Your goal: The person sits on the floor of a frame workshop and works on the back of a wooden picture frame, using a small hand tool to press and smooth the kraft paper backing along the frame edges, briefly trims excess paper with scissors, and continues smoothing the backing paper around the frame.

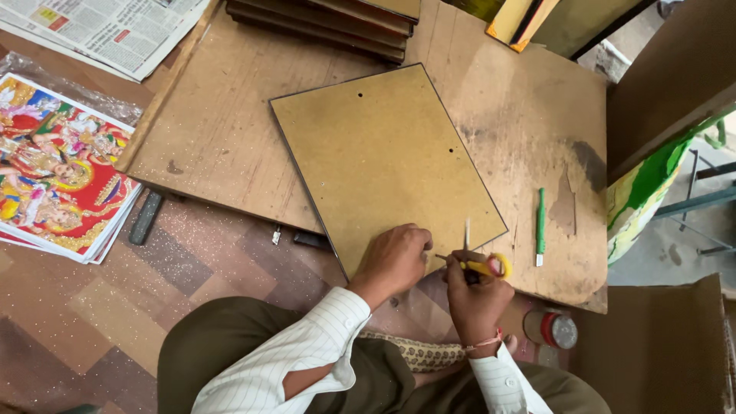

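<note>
Striped white sleeves lead to both hands at the near edge of a flat tan fibreboard panel. Right hand clasps yellow-handled scissors; left hand presses curled on the panel. Beside it, right, lies a green pen on the worn wooden surface.

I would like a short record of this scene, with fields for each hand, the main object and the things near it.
left hand: pressing on the near edge of the backing board
right hand: holding yellow-handled scissors at that edge
backing board: brown, rectangular, flat on a worn wooden work board
right of it: green pen
by the knee: small jar with red band
far left: stack of colourful prints, newspaper
</note>
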`<move>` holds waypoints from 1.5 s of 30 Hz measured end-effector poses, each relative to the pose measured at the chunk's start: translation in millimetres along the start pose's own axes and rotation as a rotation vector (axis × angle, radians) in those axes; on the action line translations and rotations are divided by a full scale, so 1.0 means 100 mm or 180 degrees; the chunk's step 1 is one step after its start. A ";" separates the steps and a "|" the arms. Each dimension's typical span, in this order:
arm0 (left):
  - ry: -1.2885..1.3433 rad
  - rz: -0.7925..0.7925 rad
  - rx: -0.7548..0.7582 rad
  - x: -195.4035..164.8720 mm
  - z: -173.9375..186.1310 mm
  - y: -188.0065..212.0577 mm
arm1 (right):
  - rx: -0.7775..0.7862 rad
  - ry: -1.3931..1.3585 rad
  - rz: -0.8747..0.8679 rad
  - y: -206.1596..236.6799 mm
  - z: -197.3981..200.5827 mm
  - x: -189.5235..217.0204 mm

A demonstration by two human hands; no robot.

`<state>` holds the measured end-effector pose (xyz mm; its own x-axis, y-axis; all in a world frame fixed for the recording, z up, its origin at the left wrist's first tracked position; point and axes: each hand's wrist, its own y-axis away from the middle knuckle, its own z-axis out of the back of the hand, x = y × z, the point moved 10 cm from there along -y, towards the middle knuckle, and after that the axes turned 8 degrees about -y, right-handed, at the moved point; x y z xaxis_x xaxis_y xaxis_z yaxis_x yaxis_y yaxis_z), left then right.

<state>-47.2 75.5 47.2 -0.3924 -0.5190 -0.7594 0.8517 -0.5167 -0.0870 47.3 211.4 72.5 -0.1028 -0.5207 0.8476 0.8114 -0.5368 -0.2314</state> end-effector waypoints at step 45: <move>0.0935 0.0517 -0.0448 0.27 0.02 -0.12 | 0.0364 0.0381 0.0845 -0.10 -0.07 0.31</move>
<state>-69.0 66.6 28.8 -0.1491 -0.3583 -0.9216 0.9423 -0.3341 -0.0225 31.9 195.9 98.1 0.0597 -0.7107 0.7009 0.8777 -0.2972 -0.3761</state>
